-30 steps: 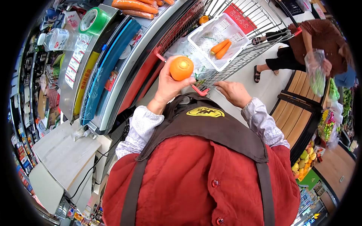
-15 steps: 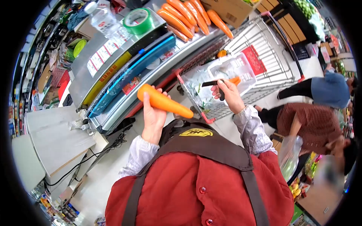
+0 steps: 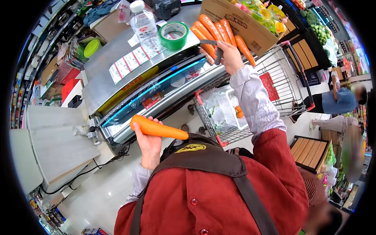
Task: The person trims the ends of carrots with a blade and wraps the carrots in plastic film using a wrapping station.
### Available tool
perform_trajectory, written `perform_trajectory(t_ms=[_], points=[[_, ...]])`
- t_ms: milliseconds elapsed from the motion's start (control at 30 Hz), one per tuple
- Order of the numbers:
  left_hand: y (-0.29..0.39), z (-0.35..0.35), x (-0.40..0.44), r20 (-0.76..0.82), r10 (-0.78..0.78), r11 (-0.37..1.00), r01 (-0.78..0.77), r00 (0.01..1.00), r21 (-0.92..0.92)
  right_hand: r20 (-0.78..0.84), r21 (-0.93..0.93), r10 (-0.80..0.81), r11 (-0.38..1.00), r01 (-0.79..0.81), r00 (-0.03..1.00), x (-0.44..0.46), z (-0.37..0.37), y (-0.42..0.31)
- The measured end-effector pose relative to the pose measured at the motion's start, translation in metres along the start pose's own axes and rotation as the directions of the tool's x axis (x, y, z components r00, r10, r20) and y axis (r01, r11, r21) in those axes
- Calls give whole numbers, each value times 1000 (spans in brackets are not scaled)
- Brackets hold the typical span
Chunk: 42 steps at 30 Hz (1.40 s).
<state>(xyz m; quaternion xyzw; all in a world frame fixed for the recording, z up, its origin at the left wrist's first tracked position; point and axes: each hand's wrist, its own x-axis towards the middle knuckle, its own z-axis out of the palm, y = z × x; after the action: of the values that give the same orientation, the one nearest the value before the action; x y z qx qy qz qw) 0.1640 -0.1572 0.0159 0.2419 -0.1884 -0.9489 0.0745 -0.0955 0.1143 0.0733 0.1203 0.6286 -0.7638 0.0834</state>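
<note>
My left hand (image 3: 150,141) is closed around the lower side of a large orange carrot (image 3: 160,128), its thick end to the left and its thin tip pointing right over my apron. In my right hand (image 3: 230,56) is a dark tool (image 3: 218,55) with a flat blade-like strip and a handle at an angle to it; its exact kind is not plain. This hand is stretched forward over the counter edge, close to a pile of carrots (image 3: 213,29). Part of that pile is hidden behind the tool and my fingers.
Beyond my left hand is a metal counter (image 3: 102,58) with a water bottle (image 3: 144,25) and green tape (image 3: 173,36). A cardboard box (image 3: 239,23) stands behind the carrots. On the right is a shopping cart (image 3: 288,74) holding a clear plastic basket (image 3: 225,102). People stand further right.
My right hand has moved forward with the dark tool, from above the cart to the carrot pile. My left hand and its carrot have shifted left and slightly down in view.
</note>
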Motion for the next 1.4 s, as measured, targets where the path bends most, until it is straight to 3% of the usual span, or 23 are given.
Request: perform_trajectory(t_ms=[133, 233, 300, 367, 500, 533, 567, 600, 633, 700, 767, 800, 867, 900, 1000, 1100, 1233, 1300, 1367, 1400], points=[[7, 0, -1, -31, -4, 1000, 3, 1000, -13, 17, 236, 44, 971, -47, 999, 1, 34, -22], [8, -3, 0, -44, -2, 999, 0, 999, -33, 24, 291, 98, 951, -100, 995, 28, 44, -24], [9, -5, 0, -49, -3, 998, 0, 999, -59, 25, 215, 103, 971, -106, 994, 37, 45, -21], [10, -7, -2, -56, -16, 997, 12, 998, -80, 186, 218, 212, 943, -250, 959, 49, 40, -18], [13, -6, -3, -103, 5, 998, -12, 995, -64, -9, 336, 123, 935, -113, 992, 67, 41, -18], [13, -7, -3, -125, 6, 998, -15, 992, -67, -26, 211, 27, 977, -21, 999, 71, 43, -14], [13, -7, -3, -127, 7, 998, -16, 992, -65, -25, 214, 29, 977, -23, 999, 74, 44, -11], [13, -7, -3, -129, 9, 998, -17, 992, -61, 47, -73, -36, 997, 39, 998, 77, 46, -11], [11, -6, -3, -130, 13, 998, -20, 991, -58, 136, -348, -78, 930, 122, 988, 79, 51, -10], [8, -2, -3, -125, 25, 999, -31, 992, -40, 131, -363, -118, 918, 158, 984, 83, 66, -2], [5, 3, -5, -127, 42, 999, -45, 991, -23, 178, -652, -183, 714, 255, 967, 69, 77, -10], [2, 7, -7, -131, 42, 999, -46, 991, -24, 187, -649, -179, 716, 258, 966, 77, 77, -7], [-2, 11, -9, -145, 46, 999, -50, 988, -20, 277, -852, -380, 327, 409, 882, 91, 75, 0], [-4, 13, -9, -139, 44, 999, -47, 989, -17, 282, -850, -371, 331, 410, 885, 90, 76, -3], [-12, 17, -10, -140, 48, 999, -50, 989, -17, 311, -919, -380, 112, 378, 871, 94, 83, -12], [-17, 22, -13, -130, 62, 998, -65, 990, -16, 354, -911, -387, 60, 407, 851, 115, 81, -4], [-22, 24, -16, -134, 93, 994, -100, 987, -43, 428, -851, -393, 129, 509, 814, 128, 69, 2], [-23, 26, -16, -164, 106, 991, -117, 981, -59, 407, -811, -525, 170, 561, 747, 134, 60, 15], [-24, 26, -15, -197, 138, 986, -153, 971, -64, 377, -688, -737, 182, 703, 560, 100, 54, 12], [-25, 24, -13, -215, 149, 982, -170, 965, -83, 375, -596, -690, 332, 731, 619, 73, 55, 10]])
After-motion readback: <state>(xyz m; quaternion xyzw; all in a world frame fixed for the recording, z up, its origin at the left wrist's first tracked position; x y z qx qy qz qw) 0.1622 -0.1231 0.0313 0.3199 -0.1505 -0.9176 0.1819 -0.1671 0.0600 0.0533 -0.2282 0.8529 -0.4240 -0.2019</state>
